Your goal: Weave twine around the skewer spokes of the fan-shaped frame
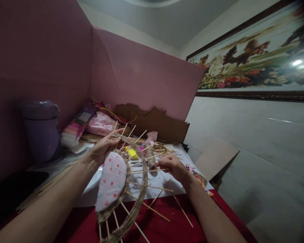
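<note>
Clearly, the left hand [108, 143] is closed on the upper end of a woven piece [144, 175], tilted above the desk [167, 233], with sticks [157, 187] fanning out past a dotted fabric panel [111, 179]. The right hand [173, 165] has its fingers curled in near the stick tips; whether they pinch anything, I cannot tell. Just beside it is a twine bundle [150, 153]; farther back stands torn cardboard [142, 116].

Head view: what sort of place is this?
Likely a small indoor handicraft corner, possibly at home. A half-round woven piece with dotted cloth and a bundle of twine show the craft work; a framed horse picture on the wall suggests a domestic room.
</note>
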`<state>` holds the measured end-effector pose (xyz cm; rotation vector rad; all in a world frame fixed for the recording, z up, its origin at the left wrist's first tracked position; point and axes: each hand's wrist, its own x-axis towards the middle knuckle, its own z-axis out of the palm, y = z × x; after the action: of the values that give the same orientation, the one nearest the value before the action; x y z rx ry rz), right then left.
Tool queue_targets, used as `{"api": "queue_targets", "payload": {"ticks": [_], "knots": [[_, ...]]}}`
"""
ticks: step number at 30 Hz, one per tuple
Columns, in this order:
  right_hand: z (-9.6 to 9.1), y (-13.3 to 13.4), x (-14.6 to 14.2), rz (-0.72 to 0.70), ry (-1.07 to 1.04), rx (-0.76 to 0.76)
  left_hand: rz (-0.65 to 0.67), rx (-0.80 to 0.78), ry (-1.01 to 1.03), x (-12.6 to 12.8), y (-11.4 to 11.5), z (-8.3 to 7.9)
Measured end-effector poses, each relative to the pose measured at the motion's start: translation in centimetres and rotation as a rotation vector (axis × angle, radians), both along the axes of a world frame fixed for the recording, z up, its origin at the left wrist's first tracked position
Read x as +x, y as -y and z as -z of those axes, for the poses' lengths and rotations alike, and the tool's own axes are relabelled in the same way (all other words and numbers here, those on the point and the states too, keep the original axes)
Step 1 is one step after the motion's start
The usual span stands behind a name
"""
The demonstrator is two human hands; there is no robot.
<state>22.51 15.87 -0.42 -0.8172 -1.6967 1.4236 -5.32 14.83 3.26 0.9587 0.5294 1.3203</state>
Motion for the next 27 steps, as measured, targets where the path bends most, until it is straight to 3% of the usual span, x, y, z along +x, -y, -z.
{"api": "queue_targets", "payload": {"ticks": [4, 9, 14, 21, 27], "knots": [[-0.3, 0.1, -0.2, 0.034, 0.056, 0.041, -0.071, -0.059, -0.019, 0.1, -0.2, 0.1], [-0.9, 1.0, -0.8, -0.040, 0.174, 0.327, -0.091, -0.072, -0.020, 0.0, -0.5, 0.2], [-0.8, 1.2, -1.0, -0.091, 0.166, 0.506, -0.107, -0.087, -0.022, 0.0, -0.5, 0.2], [-1.0, 1.9, -1.3, 0.018, 0.291, 0.837, -0.137, -0.073, -0.034, 0.1, -0.1, -0.3], [-0.9, 2.5, -1.5, 0.081, 0.310, 0.970, -0.177, -0.087, -0.053, 0.4, 0.0, -0.4]]}}
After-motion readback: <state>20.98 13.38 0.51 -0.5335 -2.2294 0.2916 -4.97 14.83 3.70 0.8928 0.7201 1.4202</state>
